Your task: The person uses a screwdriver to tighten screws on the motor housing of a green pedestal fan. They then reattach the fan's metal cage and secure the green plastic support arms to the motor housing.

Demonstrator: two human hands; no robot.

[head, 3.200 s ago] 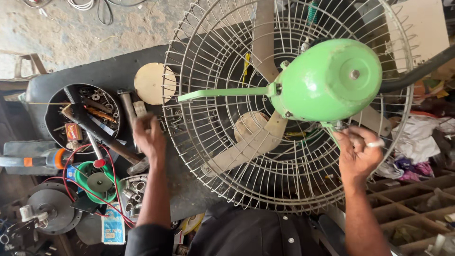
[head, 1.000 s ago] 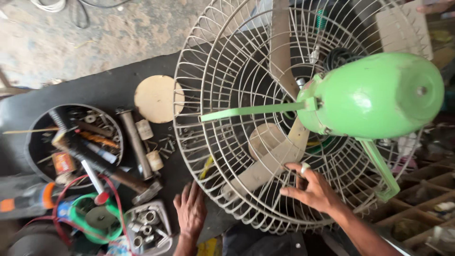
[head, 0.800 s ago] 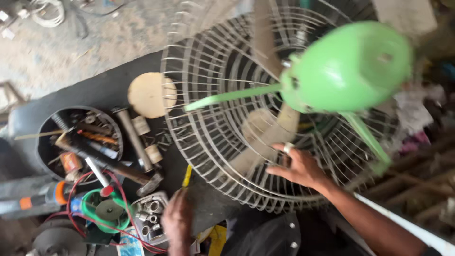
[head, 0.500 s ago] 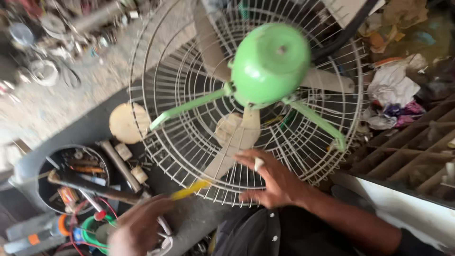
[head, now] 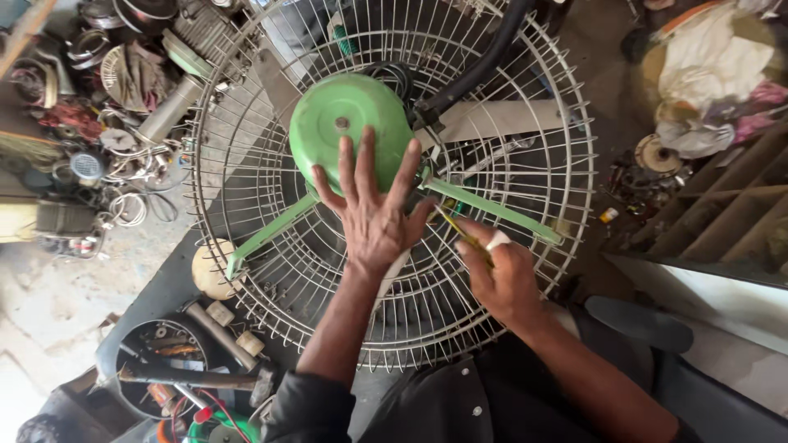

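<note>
Head view: the left hand [head: 373,215], earlier down by the tool tub, now spreads flat on the green domed motor housing [head: 349,123] (centre of the wire fan guard [head: 246,164]); the right hand [head: 501,275] grips a yellow-handled screwdriver [head: 461,234] beside it, so work has shifted to the motor.

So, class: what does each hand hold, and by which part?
The right hand holds a yellow-handled tool by its handle. The left hand holds nothing, lying flat on the green motor housing.

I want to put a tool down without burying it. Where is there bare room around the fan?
Little. A strip of dark bench lies bare between the wire guard and the round tray of tools. The pale floor at lower left is open. Upper left is a heap of coils and parts; the right has rags and wooden racks.
</note>
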